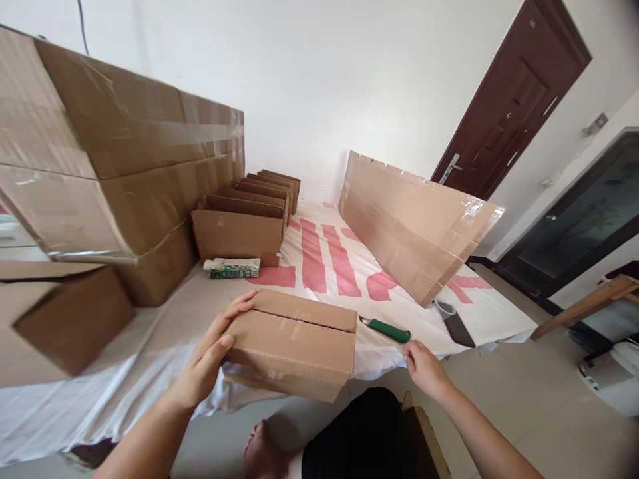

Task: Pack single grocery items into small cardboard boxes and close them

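A small closed cardboard box [294,339] lies at the table's front edge, with a seam running along its top. My left hand [212,352] grips its left end, thumb and fingers spread along the edge. To the right of the box, a green utility knife [389,330] rests on the cloth with its blade end toward the box. Just below the knife's butt end is my right hand [426,369], fingers curled in. Whether those fingers touch the knife is hard to tell.
Large taped cartons [140,140] are stacked at left, beside a row of open boxes [239,233]. A green-and-white packet [234,268] lies before them. An open box [74,319] stands front left. A big cardboard sheet [414,219] leans at right, near a dark phone-like object [458,329].
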Demonstrator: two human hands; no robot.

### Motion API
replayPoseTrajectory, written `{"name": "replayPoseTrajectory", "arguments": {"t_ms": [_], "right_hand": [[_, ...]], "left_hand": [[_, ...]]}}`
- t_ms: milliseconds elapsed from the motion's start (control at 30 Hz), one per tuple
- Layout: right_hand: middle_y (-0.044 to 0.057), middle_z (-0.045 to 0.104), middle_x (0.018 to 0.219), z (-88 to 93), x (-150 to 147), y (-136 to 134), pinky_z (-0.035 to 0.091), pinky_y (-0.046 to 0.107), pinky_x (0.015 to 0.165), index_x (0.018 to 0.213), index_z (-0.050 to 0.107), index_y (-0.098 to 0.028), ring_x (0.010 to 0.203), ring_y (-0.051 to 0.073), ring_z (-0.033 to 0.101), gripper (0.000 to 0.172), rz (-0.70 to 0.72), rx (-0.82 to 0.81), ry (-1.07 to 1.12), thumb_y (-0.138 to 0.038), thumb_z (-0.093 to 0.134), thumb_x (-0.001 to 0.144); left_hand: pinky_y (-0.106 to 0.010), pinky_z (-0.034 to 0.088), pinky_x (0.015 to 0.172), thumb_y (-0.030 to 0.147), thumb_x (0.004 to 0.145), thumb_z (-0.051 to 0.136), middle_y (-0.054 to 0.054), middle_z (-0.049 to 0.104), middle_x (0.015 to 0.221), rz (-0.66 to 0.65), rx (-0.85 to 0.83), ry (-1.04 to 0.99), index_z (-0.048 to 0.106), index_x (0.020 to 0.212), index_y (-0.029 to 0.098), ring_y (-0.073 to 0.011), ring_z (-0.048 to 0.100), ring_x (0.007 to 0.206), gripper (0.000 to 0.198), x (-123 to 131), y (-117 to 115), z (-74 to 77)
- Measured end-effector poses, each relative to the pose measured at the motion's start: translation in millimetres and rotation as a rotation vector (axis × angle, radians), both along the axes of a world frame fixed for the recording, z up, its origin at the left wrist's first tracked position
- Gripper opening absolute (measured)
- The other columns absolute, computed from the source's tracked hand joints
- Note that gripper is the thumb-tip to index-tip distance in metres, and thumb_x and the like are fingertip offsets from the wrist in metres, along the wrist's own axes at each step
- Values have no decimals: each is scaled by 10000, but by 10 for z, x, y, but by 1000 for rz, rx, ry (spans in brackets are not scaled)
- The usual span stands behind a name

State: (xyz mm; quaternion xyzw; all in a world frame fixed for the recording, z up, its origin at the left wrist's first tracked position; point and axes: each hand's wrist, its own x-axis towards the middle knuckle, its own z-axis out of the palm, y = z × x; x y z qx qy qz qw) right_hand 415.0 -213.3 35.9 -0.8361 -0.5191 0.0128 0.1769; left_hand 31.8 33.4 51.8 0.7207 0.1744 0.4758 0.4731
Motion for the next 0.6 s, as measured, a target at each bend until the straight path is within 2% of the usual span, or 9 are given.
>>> {"name": "replayPoseTrajectory", "arguments": {"t_ms": [167,333,467,533,600], "right_hand": [[47,590,746,-65,-100,-145,472,341,684,716,479,-235,712,221,582,95,27,105,107,-235,431,798],[27,614,708,-100,-279,-173,492,316,637,731,515,-237,662,200,585,140,67,188,240,-327,459,821],[75,704,873,-100,-387,-83,514,378,796,889,632,-215,834,245,657,215,70,294,547,-393,550,801],[100,720,959,-77,-438,-22,498,412,868,957,658,-209,921,269,663,278,76,332,699,-422,588,792],[105,723,966,-37,-491,36,497,416,868,961,666,-207,922,272,664,309,74,373,808,-452,627,775]], "left_hand": [[-544,157,1176,468,926,375,-102,357,1542,37,56,25,510,1248,236,-342,265,1437,420,5,-1,-19],[-522,235,1145,480,929,344,-141,418,1483,122,138,50,516,1205,208,-345,341,1391,424,22,-22,8],[-489,318,1103,548,914,332,-146,490,1411,238,185,109,534,1167,204,-338,435,1322,473,49,-73,3],[-474,376,1057,584,898,344,-141,554,1335,355,148,126,526,1145,206,-329,501,1256,487,68,-107,-23],[-458,436,989,606,885,360,-126,616,1235,460,84,121,515,1125,214,-318,568,1167,485,82,-137,-49]]}}
